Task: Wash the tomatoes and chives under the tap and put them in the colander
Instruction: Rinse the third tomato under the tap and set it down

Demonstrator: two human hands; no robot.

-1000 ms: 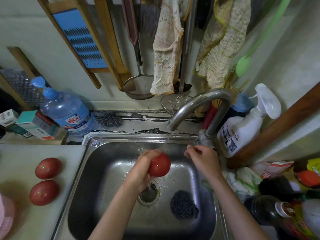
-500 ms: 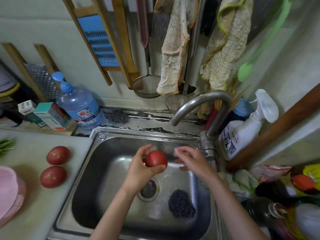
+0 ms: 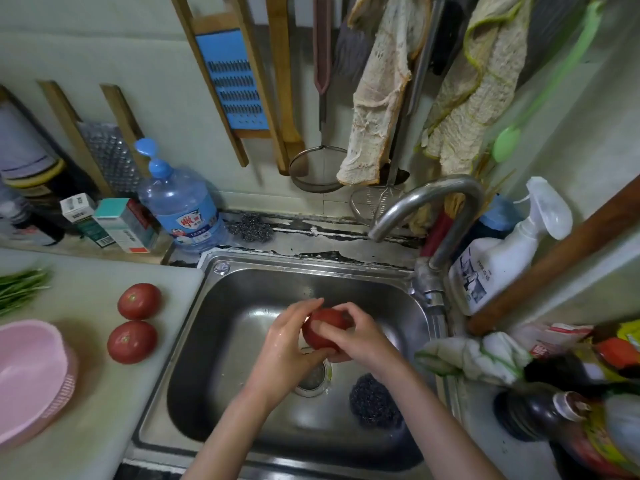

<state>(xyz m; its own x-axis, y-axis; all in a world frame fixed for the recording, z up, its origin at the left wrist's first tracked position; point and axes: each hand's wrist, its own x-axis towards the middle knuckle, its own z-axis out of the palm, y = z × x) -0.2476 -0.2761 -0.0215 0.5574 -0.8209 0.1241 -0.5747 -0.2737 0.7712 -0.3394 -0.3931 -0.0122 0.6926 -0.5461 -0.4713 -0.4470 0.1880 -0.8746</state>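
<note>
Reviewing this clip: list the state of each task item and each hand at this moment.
Held tomato: over the sink, gripped by both hands.
Left hand: grip on tomato.
Right hand: grip on tomato.
Two tomatoes: lying on the counter.
Chives: on counter.
Pink colander: empty.
Tap: no water visible.

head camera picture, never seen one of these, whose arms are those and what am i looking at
The camera sits on a person's head and looks down, so the two bare arms reaching in from the bottom are the wearer's own. There is no robot. Both hands, the left hand and the right hand, are wrapped around one tomato over a steel sink, below and to the left of the curved tap. On the white counter to the left lie two more tomatoes, some chives at the edge, and a pink colander. A dark scouring pad lies in the sink.
</note>
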